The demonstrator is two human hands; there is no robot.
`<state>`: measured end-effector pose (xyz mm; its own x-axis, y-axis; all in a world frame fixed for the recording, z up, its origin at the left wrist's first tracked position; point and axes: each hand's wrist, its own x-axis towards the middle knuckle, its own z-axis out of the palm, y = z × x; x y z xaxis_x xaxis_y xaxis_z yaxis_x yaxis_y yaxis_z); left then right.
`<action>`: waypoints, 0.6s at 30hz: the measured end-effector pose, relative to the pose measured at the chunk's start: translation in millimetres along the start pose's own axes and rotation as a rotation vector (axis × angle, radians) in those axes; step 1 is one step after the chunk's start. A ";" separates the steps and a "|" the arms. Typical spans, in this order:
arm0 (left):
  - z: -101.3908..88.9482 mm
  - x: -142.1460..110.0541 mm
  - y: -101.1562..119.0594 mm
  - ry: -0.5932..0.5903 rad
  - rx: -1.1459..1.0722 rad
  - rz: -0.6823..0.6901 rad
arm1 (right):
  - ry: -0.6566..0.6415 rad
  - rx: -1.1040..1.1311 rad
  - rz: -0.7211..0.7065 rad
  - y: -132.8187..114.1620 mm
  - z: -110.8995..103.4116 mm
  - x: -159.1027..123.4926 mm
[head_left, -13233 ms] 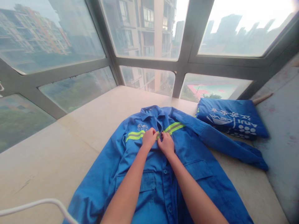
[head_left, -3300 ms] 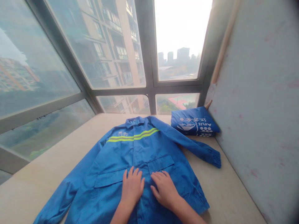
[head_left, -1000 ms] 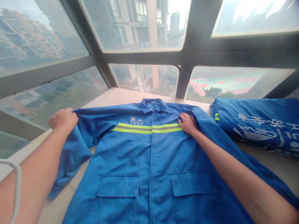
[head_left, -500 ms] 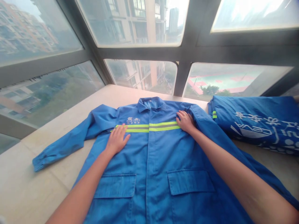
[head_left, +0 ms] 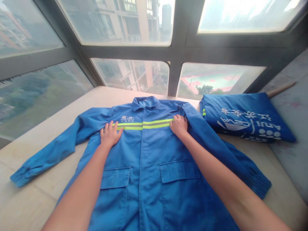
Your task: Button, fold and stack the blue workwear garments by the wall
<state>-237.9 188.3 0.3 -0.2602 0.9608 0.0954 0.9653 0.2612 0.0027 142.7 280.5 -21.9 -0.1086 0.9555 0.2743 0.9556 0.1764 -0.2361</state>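
A blue work jacket (head_left: 151, 144) with a yellow-green and grey chest stripe lies front side up, its collar toward the windows. My left hand (head_left: 110, 133) rests flat with fingers spread on the chest at one end of the stripe, below a small white logo. At the stripe's other end, my right hand (head_left: 179, 125) presses on the cloth beside the sleeve, its fingers somewhat bent but apart. One sleeve (head_left: 53, 150) stretches out to the left; the other runs down to the right, partly behind my right forearm.
A folded blue garment (head_left: 243, 115) with white lettering lies on the pale ledge (head_left: 106, 94) at the right. Window frames (head_left: 179, 53) border the ledge at the back and left. A patterned wall (head_left: 291, 128) stands on the right, with a stick (head_left: 281, 89) near it.
The view has swung to the right, bringing the wall and the right cuff into sight. The fingers of my right hand look more bent; both hands stay on the jacket's chest.
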 end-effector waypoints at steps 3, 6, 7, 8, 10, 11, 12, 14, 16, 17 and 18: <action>-15.3 -10.6 19.8 0.006 0.008 0.051 | -0.072 0.017 -0.056 5.8 -5.4 -17.6; -28.9 -52.6 66.4 -0.020 -0.001 0.187 | -0.094 0.100 -0.104 14.0 -18.5 -18.8; -31.2 -75.0 85.6 -0.021 -0.012 0.234 | -0.085 0.119 -0.111 15.0 -24.7 -19.7; -31.9 -100.1 104.4 -0.014 -0.054 0.296 | -0.070 0.128 -0.114 15.0 -31.1 -23.0; -29.3 -151.7 136.0 -0.034 -0.124 0.401 | -0.042 0.127 -0.117 13.6 -42.8 -40.1; -26.6 -174.4 146.8 -0.046 -0.144 0.433 | -0.031 0.124 -0.118 13.4 -47.4 -54.5; -23.5 -192.8 153.7 -0.043 -0.163 0.433 | -0.022 0.120 -0.117 14.5 -51.0 -72.5; -18.2 -214.8 157.3 -0.050 -0.196 0.450 | -0.006 0.110 -0.114 22.3 -56.4 -115.7; -15.6 -219.6 153.4 -0.051 -0.214 0.455 | 0.017 0.109 -0.106 38.4 -63.2 -161.2; -15.4 -218.3 150.9 -0.048 -0.215 0.453 | 0.022 0.121 -0.101 48.9 -68.5 -182.3; -15.9 -216.1 149.1 -0.043 -0.212 0.450 | 0.022 0.143 -0.100 60.6 -75.4 -201.7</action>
<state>-37.4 18.1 -4.1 0.1866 0.9781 0.0921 0.9643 -0.2003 0.1731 243.2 80.7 -21.2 -0.1942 0.9263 0.3229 0.8913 0.3041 -0.3364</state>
